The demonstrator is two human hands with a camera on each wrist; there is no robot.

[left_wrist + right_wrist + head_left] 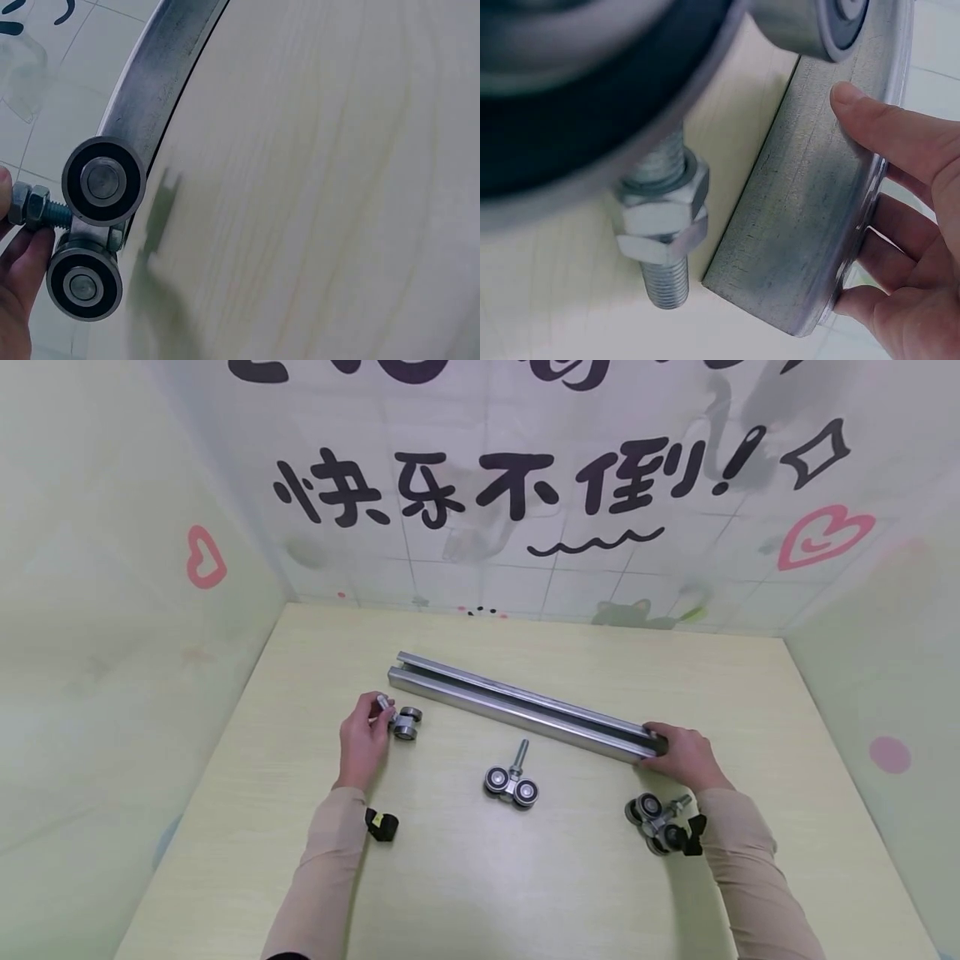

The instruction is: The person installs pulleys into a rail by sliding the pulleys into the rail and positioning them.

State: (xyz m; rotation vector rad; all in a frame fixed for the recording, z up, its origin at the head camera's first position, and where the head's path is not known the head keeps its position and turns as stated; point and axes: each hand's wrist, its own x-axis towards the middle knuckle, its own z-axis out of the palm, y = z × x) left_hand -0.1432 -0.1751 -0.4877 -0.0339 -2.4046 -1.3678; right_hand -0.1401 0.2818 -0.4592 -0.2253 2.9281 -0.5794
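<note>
Metallic grey, a channelled rail (517,716) is lying on the desk (450,893), the right hand (681,757) gripping its right end. Well apart, the left hand (363,743) is pinching a wheeled trolley (407,724) by its bolt (57,215).

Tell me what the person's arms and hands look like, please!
The left sleeve and right sleeve are long, plain, pinkish-beige cloth, reaching the wrists. The left hand and right hand wear no gloves. A small, black, blocky gadget sticks out by the left cuff, with a yellow patch; another black piece sits by the right cuff.
</note>
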